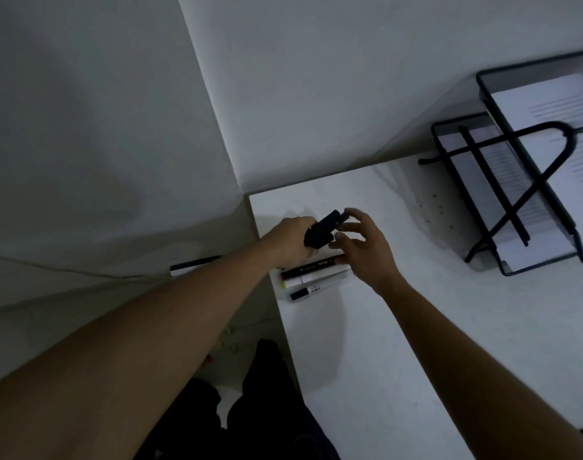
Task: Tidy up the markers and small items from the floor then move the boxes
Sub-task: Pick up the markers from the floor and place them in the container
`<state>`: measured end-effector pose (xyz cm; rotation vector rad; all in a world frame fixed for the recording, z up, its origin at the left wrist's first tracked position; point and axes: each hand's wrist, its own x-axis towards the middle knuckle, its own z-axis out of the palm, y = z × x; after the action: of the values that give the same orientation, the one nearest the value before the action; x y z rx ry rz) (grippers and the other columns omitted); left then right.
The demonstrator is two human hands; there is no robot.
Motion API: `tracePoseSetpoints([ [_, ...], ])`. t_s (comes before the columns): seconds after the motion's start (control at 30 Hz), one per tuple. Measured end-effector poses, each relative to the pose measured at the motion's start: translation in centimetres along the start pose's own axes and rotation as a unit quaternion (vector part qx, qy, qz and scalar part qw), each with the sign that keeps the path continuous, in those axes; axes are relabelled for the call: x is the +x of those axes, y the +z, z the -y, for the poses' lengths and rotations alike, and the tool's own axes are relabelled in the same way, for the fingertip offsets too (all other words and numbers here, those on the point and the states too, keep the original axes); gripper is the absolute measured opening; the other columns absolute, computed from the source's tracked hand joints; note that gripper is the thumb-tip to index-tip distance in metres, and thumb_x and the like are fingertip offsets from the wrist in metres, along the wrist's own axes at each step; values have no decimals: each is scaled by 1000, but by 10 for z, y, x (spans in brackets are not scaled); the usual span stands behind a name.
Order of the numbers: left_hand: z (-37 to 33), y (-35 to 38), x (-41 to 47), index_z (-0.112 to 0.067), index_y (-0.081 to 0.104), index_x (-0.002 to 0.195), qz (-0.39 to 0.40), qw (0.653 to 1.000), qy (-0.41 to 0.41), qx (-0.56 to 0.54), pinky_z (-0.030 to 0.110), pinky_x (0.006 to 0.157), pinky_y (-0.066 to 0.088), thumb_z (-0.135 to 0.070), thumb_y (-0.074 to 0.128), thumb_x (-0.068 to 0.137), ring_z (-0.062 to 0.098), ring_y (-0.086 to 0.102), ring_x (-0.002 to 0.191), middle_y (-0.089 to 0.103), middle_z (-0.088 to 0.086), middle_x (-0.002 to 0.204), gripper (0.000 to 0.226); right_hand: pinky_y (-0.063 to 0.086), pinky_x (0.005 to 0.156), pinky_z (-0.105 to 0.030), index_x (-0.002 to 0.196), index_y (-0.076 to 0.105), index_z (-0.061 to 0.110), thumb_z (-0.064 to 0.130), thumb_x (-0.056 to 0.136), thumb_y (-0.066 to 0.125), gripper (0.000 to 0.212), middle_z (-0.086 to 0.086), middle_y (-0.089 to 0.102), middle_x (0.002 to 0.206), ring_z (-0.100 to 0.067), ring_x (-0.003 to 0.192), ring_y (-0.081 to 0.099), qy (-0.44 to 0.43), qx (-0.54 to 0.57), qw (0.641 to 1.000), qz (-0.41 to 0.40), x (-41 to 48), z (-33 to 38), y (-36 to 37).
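L hand [291, 242] curled rnd black item [320, 232], over desk [416, 360] corner | R hand [366, 250] fingers apart, holds nothing, tips just beside item | markers [316, 276] side by side on desk, just under both hands | 1 marker [194, 263] + small bits [225, 340] on floor [250, 313], left of desk

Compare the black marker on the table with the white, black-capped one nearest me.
The black marker has a dark barrel; the black-capped marker has a white, printed one. The black marker looks longer than the black-capped marker. The black marker's right end reaches the right hand; the black-capped marker lies clear of it. Both lie flat, roughly parallel, near the left edge of the table.
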<state>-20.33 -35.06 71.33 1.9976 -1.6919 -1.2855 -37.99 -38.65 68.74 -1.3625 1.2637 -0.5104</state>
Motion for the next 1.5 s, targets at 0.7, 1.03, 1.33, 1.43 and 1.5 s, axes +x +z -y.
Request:
tracePoseSetpoints([
  [0.7, 61, 31, -16, -15, 51, 135, -1, 962, 125, 242, 41, 84, 46, -7, 46, 96, 29, 50, 105, 56, 15, 117, 39, 53, 77, -36, 125, 55, 14, 24, 88, 64, 39, -10, 49, 132, -26, 103, 53, -236, -504, 831, 35, 8, -22, -10],
  [1.03, 56, 38, -23, 0, 65, 101, -98, 977, 73, 175, 39, 76, 50, -9, 49, 95, 27, 61, 88, 64, 16, 100, 19, 49, 82, -40, 125, 60, 16, 22, 94, 57, 32, -7, 59, 124, -27, 111, 51, -267, -557, 776, 126, 12, -18, -15],
  [1.33, 64, 36, -40, -4, 61, 110, -91, 955, 113, 257, 39, 76, 46, -17, 43, 97, 27, 55, 95, 57, 11, 111, 26, 44, 77, -36, 95, 66, 8, 6, 82, 62, 14, -8, 65, 99, -28, 94, 60, -285, -551, 783, 50, 12, -28, 4],
  [1.43, 70, 34, -43, -10, 55, 127, -54, 948, 119, 289, 35, 85, 42, -33, 40, 98, 25, 52, 107, 55, 7, 121, 39, 40, 91, -40, 114, 60, 13, 24, 92, 54, 25, -5, 63, 115, -26, 110, 57, -259, -538, 799, 68, 12, -30, 3],
  [1.5, 72, 35, -44, -11, 50, 133, -50, 941, 110, 316, 36, 87, 37, -41, 38, 97, 24, 49, 112, 51, 6, 126, 48, 36, 98, -42, 126, 55, 17, 33, 92, 55, 37, -5, 58, 127, -25, 119, 52, -255, -528, 805, 92, 12, -29, -1],
])
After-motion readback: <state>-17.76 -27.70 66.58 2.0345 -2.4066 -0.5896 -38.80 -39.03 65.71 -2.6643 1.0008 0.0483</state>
